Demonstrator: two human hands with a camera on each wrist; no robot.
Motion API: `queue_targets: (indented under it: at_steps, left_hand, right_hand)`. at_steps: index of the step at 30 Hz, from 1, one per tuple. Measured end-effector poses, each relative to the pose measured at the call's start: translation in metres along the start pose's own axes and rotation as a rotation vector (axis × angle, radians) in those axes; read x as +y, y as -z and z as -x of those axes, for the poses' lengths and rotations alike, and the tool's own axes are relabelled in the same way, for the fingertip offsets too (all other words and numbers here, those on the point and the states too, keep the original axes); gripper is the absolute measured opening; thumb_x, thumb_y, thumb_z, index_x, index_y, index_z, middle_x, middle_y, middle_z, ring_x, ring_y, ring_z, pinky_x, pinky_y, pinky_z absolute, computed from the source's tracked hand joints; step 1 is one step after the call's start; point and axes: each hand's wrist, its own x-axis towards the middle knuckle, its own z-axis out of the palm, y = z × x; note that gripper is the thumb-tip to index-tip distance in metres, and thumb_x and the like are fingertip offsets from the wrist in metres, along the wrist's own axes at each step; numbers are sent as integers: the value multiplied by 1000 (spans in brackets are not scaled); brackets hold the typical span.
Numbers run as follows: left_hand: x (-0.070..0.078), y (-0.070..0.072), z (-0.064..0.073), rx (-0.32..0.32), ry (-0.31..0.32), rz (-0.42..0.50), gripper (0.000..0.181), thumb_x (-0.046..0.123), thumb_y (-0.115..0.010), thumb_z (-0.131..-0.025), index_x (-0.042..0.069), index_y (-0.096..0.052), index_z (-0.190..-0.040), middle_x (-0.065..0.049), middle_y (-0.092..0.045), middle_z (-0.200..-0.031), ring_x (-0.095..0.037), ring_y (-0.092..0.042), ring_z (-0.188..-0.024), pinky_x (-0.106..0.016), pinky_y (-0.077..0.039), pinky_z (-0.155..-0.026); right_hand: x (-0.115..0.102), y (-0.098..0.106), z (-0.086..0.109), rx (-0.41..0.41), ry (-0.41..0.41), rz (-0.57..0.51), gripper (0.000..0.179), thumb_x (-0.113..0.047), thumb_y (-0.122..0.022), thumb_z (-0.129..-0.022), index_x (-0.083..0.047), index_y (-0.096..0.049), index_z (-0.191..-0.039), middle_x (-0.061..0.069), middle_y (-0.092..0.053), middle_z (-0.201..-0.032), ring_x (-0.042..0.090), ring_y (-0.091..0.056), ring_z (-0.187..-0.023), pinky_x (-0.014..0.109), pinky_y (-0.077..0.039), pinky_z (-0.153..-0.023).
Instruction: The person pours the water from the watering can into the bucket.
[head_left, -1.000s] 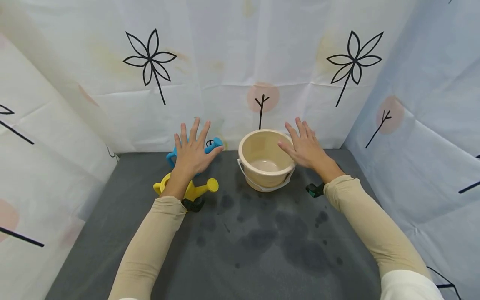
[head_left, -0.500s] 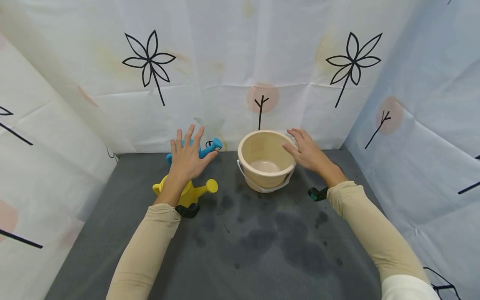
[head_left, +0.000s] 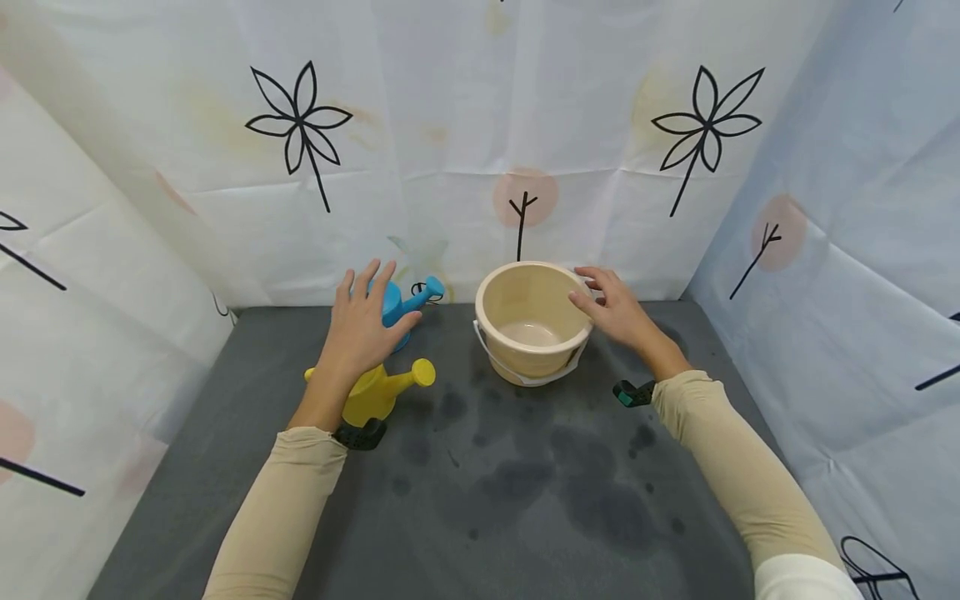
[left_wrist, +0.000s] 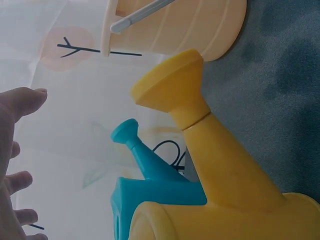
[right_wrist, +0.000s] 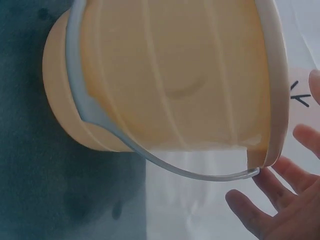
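Note:
My left hand [head_left: 358,329], fingers spread and slightly bent, is held above the yellow watering can [head_left: 367,402] and overlaps the blue watering can [head_left: 391,307] in the head view. In the left wrist view the yellow spout [left_wrist: 172,82] points toward the bucket, and the thumb and fingertips stay apart from both cans. My right hand [head_left: 621,315] is at the right rim of the cream bucket [head_left: 534,360], fingers loosely curved. The right wrist view has its fingertips [right_wrist: 270,185] right by the rim, where the grey handle [right_wrist: 185,172] joins; the handle hangs down.
Everything stands on a dark grey surface [head_left: 480,533] with damp spots in the middle. A white cloth wall [head_left: 450,108] with black flower drawings rises close behind the bucket and cans, and cloth also encloses both sides. Black bands [head_left: 362,435] sit at the wrists.
My left hand has come down and back to the left, uncovering more of the blue can. The right hand has lowered beside the bucket rim, its fingers more bent. Bucket and cans stay put.

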Motion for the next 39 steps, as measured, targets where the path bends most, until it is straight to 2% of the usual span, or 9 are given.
queue_targets:
  at_steps: [6, 8, 10, 12, 14, 16, 25, 31, 39]
  left_hand:
    - [-5, 5, 12, -3, 40, 47, 87, 57, -59, -99, 27, -12, -166, -11, -15, -172, -45, -6, -158, -74, -19, -121]
    - [-7, 6, 16, -2, 42, 62, 86, 56, -59, -99, 27, -13, -166, -11, -17, -172, -44, -6, -158, -74, -20, -120]
    - [-9, 7, 20, -2, 41, 73, 86, 55, -59, -99, 26, -13, -166, -11, -17, -172, -44, -6, -159, -74, -19, -121]
    - [-11, 8, 22, 0, 42, 84, 85, 54, -60, -99, 26, -14, -166, -11, -18, -171, -44, -6, -159, -74, -19, -121]
    - [-12, 8, 25, 5, 40, 91, 84, 53, -60, -100, 25, -16, -165, -12, -20, -171, -44, -7, -158, -74, -19, -121]
    - [-12, 8, 27, 14, 40, 97, 83, 53, -60, -100, 24, -18, -165, -13, -23, -170, -45, -9, -158, -74, -20, -121]
    - [-18, 10, 44, 32, 53, 131, 81, 52, -59, -101, 23, -18, -165, -18, -25, -167, -46, -17, -153, -75, -28, -116]
    - [-33, 8, 58, 85, 45, 188, 78, 50, -59, -101, 20, -23, -164, -19, -31, -164, -48, -23, -150, -77, -29, -112]
    - [-63, -3, 68, 166, -10, 317, 69, 37, -66, -100, 22, -35, -160, -17, -37, -161, -46, -25, -148, -76, -26, -112]
  right_hand:
    - [5, -1, 1, -23, -28, -94, 58, -38, -52, -107, -11, -40, -156, 20, -30, -163, 47, -33, -149, 67, -36, -117]
    - [7, -2, 2, -37, -34, -120, 56, -36, -51, -108, -10, -40, -156, 21, -30, -163, 48, -38, -145, 65, -40, -113]
    - [10, -3, 2, -47, -40, -141, 54, -33, -50, -108, -9, -40, -156, 22, -31, -163, 48, -45, -140, 57, -47, -106]
    - [12, -4, 2, -50, -47, -155, 53, -31, -51, -108, -9, -42, -155, 22, -35, -161, 45, -53, -131, 44, -52, -96]
    - [14, -5, 2, -54, -55, -171, 51, -28, -51, -108, -8, -42, -155, 22, -35, -161, 43, -58, -124, 34, -52, -88]
    - [16, -6, 2, -58, -62, -185, 51, -27, -52, -108, -7, -43, -154, 22, -34, -161, 42, -59, -123, 30, -52, -86]
    - [25, -9, 4, -135, -76, -219, 59, -31, -55, -106, -17, -32, -159, 15, -20, -166, 38, -54, -124, 45, -50, -97]
    - [28, -13, 2, -114, -68, -247, 60, -33, -59, -104, -19, -36, -158, 13, -17, -167, 39, -53, -128, 42, -52, -94]
    - [31, -13, 0, -117, -57, -302, 56, -23, -60, -103, -14, -40, -155, 15, -21, -166, 38, -54, -124, 21, -52, -84]
